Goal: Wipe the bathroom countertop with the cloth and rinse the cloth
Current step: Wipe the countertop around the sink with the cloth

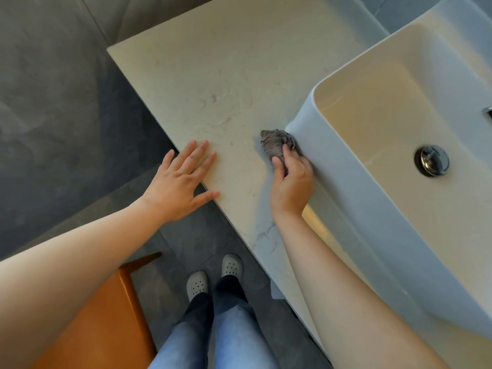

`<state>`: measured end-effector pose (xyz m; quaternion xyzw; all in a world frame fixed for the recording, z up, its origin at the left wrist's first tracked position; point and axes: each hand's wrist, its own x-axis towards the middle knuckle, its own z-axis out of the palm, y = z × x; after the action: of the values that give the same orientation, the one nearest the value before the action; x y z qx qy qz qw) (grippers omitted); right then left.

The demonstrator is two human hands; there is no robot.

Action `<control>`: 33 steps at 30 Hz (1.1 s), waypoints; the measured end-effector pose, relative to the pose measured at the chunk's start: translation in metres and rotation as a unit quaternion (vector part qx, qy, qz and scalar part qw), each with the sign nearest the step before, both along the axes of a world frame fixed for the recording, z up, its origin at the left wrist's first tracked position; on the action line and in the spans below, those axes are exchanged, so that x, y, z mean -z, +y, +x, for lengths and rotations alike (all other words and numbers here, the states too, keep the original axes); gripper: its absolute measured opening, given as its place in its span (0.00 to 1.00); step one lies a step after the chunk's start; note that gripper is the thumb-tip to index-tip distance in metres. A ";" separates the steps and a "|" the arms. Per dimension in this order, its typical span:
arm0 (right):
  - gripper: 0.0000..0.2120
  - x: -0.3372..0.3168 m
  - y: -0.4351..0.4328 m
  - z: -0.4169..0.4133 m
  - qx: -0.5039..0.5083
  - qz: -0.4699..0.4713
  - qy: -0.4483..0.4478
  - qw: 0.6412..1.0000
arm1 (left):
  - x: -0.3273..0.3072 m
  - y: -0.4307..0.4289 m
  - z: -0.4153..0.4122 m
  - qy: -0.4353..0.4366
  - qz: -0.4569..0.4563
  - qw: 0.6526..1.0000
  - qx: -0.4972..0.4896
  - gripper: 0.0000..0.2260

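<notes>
The left hand (181, 182) lies flat, fingers straight and spread, on the front edge of the pale veined stone countertop (213, 75). The right hand (292, 182), fingers curled, pinches the small crumpled grey cloth (275, 143) against the counter, touching the white rectangular ceramic basin (332, 161). Wiping looks underway: faint marks show on the surface, and rinsing seems not yet done. No writing is legible.

A dark grey tiled floor (53, 102) lies below you. At your lower left stands an orange wooden seat (106, 328), just beside your blue jeans (234, 342) and grey perforated clogs (232, 265). On your right, a white basin (346, 209) holds a chrome drain plug (431, 160).
</notes>
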<state>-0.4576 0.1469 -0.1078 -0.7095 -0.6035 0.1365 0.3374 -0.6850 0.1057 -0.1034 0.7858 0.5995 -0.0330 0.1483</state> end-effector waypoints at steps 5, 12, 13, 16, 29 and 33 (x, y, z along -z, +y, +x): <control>0.16 -0.003 0.002 -0.004 -0.037 -0.025 0.006 0.999 | -0.004 0.000 0.001 0.004 -0.006 1.000 -0.003 0.37; 0.15 -0.004 -0.045 -0.016 -0.101 -0.044 0.012 0.994 | -0.015 -0.001 -0.013 -0.048 0.015 0.999 0.008 0.34; 0.15 -0.005 -0.055 -0.020 -0.107 -0.046 0.012 0.993 | -0.017 -0.002 -0.018 -0.056 0.025 0.998 -0.005 0.33; 0.15 -0.005 -0.077 -0.030 -0.117 -0.042 0.003 0.992 | -0.019 -0.003 -0.031 -0.058 0.027 0.997 -0.034 0.30; 0.14 -0.043 -0.107 -0.055 -0.122 -0.081 0.088 0.985 | -0.015 0.044 -0.058 -0.023 -0.016 1.000 -0.004 0.36; 0.14 -0.050 -0.060 -0.041 -0.011 -0.026 0.072 0.997 | -0.010 0.044 -0.062 -0.029 -0.020 0.999 0.008 0.36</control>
<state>-0.4985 0.0873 -0.0579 -0.6999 -0.5814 0.2064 0.3599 -0.7470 0.1495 -0.0936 0.7880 0.5879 -0.0239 0.1810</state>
